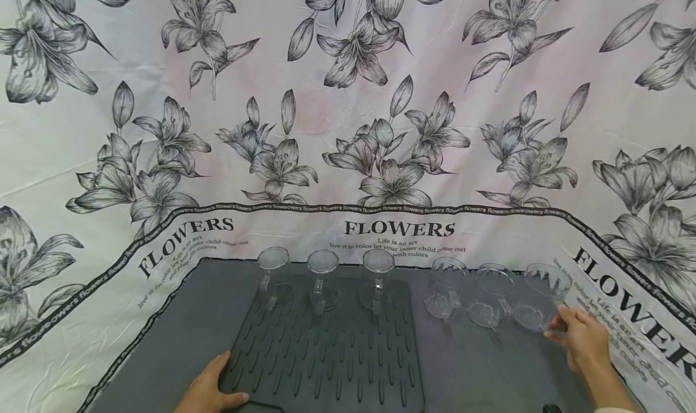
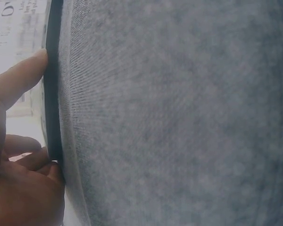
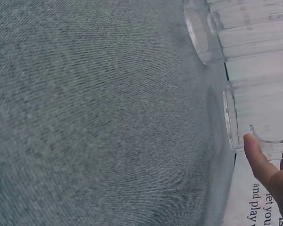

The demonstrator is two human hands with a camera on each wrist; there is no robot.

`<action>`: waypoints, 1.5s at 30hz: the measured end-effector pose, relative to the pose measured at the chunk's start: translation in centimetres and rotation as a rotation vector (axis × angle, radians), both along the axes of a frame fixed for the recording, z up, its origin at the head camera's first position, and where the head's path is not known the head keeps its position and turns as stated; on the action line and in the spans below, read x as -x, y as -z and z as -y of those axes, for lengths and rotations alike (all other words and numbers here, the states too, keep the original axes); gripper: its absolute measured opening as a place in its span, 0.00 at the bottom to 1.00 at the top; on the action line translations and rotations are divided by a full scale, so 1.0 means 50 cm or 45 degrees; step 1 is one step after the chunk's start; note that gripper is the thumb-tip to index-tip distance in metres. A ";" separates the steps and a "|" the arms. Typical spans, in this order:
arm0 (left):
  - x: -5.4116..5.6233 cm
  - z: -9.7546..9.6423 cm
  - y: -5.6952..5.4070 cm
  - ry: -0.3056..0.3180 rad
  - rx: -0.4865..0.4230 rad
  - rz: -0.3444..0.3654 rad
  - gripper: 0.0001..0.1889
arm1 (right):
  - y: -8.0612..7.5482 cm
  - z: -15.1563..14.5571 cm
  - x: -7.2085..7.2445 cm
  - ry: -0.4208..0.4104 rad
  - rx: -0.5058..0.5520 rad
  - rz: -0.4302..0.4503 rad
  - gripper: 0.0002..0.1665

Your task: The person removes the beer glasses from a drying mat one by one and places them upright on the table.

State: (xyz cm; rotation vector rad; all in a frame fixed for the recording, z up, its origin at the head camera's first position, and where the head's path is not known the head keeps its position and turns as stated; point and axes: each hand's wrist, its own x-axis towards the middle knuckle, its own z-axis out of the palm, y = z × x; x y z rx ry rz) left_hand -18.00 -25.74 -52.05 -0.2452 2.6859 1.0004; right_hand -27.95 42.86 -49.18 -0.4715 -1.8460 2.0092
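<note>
My right hand (image 1: 584, 340) pinches the handle of a clear mug (image 1: 535, 301), the rightmost of a row of three. In the right wrist view, the thumb (image 3: 257, 160) presses on the handle of that mug (image 3: 254, 113), whose base end is close over the grey surface. Beside it stand a middle clear mug (image 1: 490, 295) and another clear mug (image 1: 447, 289). My left hand (image 1: 206, 389) rests at the near left corner of a black ridged mat (image 1: 326, 352), thumb and fingers spread along its edge. The left wrist view shows fingers touching the mat's dark edge (image 2: 53, 103).
Three more clear mugs stand along the mat's far end: a left one (image 1: 273, 277), a middle one (image 1: 323, 280) and a right one (image 1: 377, 280). A grey cloth (image 1: 157, 340) covers the table. White flower-printed fabric (image 1: 304, 129) rises behind and at both sides.
</note>
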 end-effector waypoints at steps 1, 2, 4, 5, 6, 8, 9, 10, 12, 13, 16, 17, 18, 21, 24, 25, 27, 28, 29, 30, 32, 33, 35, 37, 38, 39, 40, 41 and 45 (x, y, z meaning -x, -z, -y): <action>0.001 0.000 0.000 -0.005 -0.006 0.004 0.60 | -0.010 0.007 -0.007 0.001 0.008 0.015 0.20; 0.002 0.000 0.000 -0.003 -0.006 0.002 0.60 | -0.016 0.012 -0.013 -0.011 0.035 0.013 0.21; 0.001 0.001 0.001 0.007 -0.008 -0.009 0.60 | -0.023 0.019 -0.023 -0.029 0.059 0.009 0.22; 0.001 0.001 0.001 0.008 -0.011 -0.012 0.60 | -0.026 0.022 -0.026 -0.037 0.055 0.024 0.23; 0.000 0.001 0.002 0.007 -0.015 -0.014 0.60 | -0.026 0.024 -0.029 -0.046 0.062 0.015 0.23; -0.001 0.002 0.003 0.014 -0.017 -0.018 0.61 | -0.023 0.026 -0.031 -0.061 0.080 0.004 0.23; -0.002 0.002 0.004 0.016 -0.023 -0.017 0.61 | -0.020 0.026 -0.032 -0.065 0.081 0.000 0.24; -0.001 0.002 0.004 0.010 -0.028 -0.012 0.61 | -0.018 0.026 -0.032 -0.069 0.089 -0.009 0.24; 0.000 0.002 0.004 0.009 -0.032 -0.007 0.61 | -0.014 0.025 -0.031 -0.073 0.109 -0.017 0.23; 0.001 0.003 0.004 0.012 -0.028 -0.009 0.61 | -0.011 0.024 -0.030 -0.078 0.117 -0.026 0.23; 0.003 0.005 0.003 0.009 -0.031 -0.007 0.61 | -0.006 0.021 -0.030 -0.097 0.144 -0.034 0.23; 0.003 0.004 0.002 0.013 -0.033 -0.013 0.61 | -0.007 0.020 -0.031 -0.101 0.144 -0.025 0.22; 0.003 0.004 0.002 0.014 -0.035 -0.016 0.61 | -0.007 0.019 -0.032 -0.105 0.144 -0.021 0.22; 0.005 0.004 -0.002 0.016 -0.029 -0.031 0.61 | -0.010 0.018 -0.030 -0.113 0.138 0.002 0.22; 0.006 0.003 -0.004 0.013 -0.018 -0.029 0.61 | -0.013 0.017 -0.026 -0.114 0.138 0.014 0.22; 0.006 0.003 -0.004 0.014 -0.016 -0.028 0.60 | -0.012 0.016 -0.025 -0.115 0.138 0.020 0.22; 0.004 0.003 -0.003 0.011 -0.021 -0.012 0.60 | -0.009 0.013 -0.023 -0.102 0.134 0.037 0.22; 0.003 0.002 -0.002 0.008 -0.024 -0.005 0.60 | -0.005 0.011 -0.022 -0.095 0.126 0.046 0.22; 0.002 0.002 -0.001 0.009 -0.024 0.000 0.60 | -0.001 0.008 -0.020 -0.088 0.109 0.052 0.22; 0.001 0.002 0.000 0.006 -0.026 0.006 0.60 | 0.004 0.004 -0.018 -0.088 0.098 0.057 0.21; 0.000 0.001 0.002 0.003 -0.028 0.013 0.60 | 0.014 -0.003 -0.014 -0.066 0.066 0.071 0.21; -0.001 0.000 0.002 0.003 -0.029 0.012 0.60 | 0.019 -0.007 -0.012 -0.063 0.057 0.070 0.21; -0.001 -0.001 0.003 0.002 -0.033 0.011 0.60 | 0.025 -0.013 -0.010 -0.063 0.038 0.068 0.21; -0.001 -0.002 0.003 0.003 -0.035 0.006 0.60 | 0.024 -0.015 -0.011 -0.036 -0.020 0.089 0.21; -0.001 -0.002 0.003 0.005 -0.034 0.004 0.60 | 0.023 -0.014 -0.012 -0.017 -0.062 0.113 0.22; -0.001 -0.002 0.002 0.009 -0.035 0.002 0.60 | 0.019 -0.013 -0.015 0.006 -0.085 0.133 0.22; -0.001 -0.002 0.002 0.011 -0.036 0.001 0.60 | 0.013 -0.010 -0.018 0.045 -0.149 0.171 0.22; -0.001 -0.002 0.002 0.012 -0.036 -0.001 0.60 | 0.007 -0.007 -0.020 0.092 -0.201 0.205 0.21; -0.002 -0.001 -0.002 0.016 -0.036 -0.006 0.60 | -0.021 0.003 -0.029 0.247 -0.249 0.260 0.14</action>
